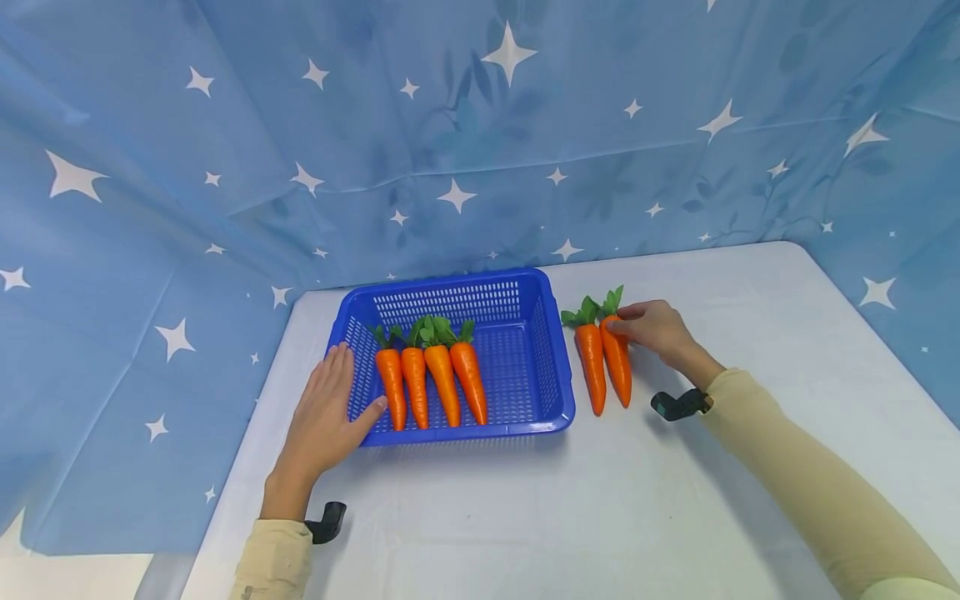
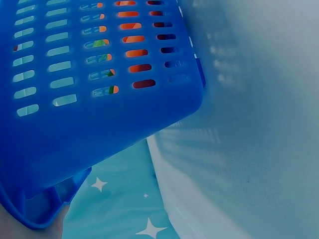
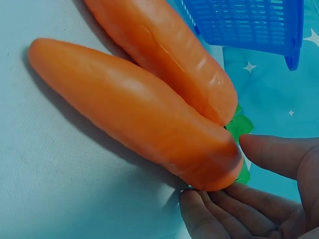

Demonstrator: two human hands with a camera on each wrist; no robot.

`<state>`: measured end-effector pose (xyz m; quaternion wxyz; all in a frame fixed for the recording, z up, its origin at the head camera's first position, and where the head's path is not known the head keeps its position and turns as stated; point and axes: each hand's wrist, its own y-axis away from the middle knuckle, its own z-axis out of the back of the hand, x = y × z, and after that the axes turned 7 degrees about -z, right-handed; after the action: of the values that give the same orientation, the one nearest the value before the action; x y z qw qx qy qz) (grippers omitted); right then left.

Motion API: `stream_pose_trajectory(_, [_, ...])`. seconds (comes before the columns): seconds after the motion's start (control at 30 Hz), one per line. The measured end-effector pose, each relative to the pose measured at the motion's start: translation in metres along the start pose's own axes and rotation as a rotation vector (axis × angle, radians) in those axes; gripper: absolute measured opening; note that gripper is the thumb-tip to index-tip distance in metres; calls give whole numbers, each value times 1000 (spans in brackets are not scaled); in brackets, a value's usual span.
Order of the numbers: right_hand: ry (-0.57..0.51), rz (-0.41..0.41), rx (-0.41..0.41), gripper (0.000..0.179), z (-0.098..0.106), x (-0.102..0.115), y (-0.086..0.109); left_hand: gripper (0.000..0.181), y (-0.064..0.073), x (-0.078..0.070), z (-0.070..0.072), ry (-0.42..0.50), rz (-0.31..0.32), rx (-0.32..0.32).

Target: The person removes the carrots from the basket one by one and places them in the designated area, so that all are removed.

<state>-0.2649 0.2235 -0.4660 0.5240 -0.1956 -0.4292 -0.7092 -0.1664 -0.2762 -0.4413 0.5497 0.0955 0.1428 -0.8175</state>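
Note:
A blue plastic basket [image 1: 525,429] stands on the table, with several orange carrots [image 1: 444,383] side by side in its left half, leafy tops toward the back. My left hand [image 1: 322,417] rests with straight fingers along the basket's left rim, its thumb over the front left corner. To the right of the basket, two more carrots lie on the table. The fingers and thumb of my right hand [image 1: 656,329] pinch the right-hand carrot [image 3: 129,107] near its leafy end. Its neighbour [image 1: 591,367] lies close beside it, untouched.
The white-covered table [image 1: 525,517] ends at the back against a blue star-printed cloth [image 1: 457,133], which also hangs at the left and right. Dark wrist-worn cameras [image 1: 327,522] sit at both wrists.

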Motion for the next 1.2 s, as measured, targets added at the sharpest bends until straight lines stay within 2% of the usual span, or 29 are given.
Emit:
stream_pose_trajectory(0.57, [7, -16, -35, 72, 5, 3, 1, 96, 0, -1, 1, 12, 9, 5])
stream_pose_trajectory(0.9, [1, 31, -96, 76, 9, 9, -1, 95, 0, 0, 0, 7, 1, 1])
stream_pose_trajectory(1.2, [-54, 67, -102, 78, 9, 20, -1, 95, 0, 1, -1, 3, -1, -6])
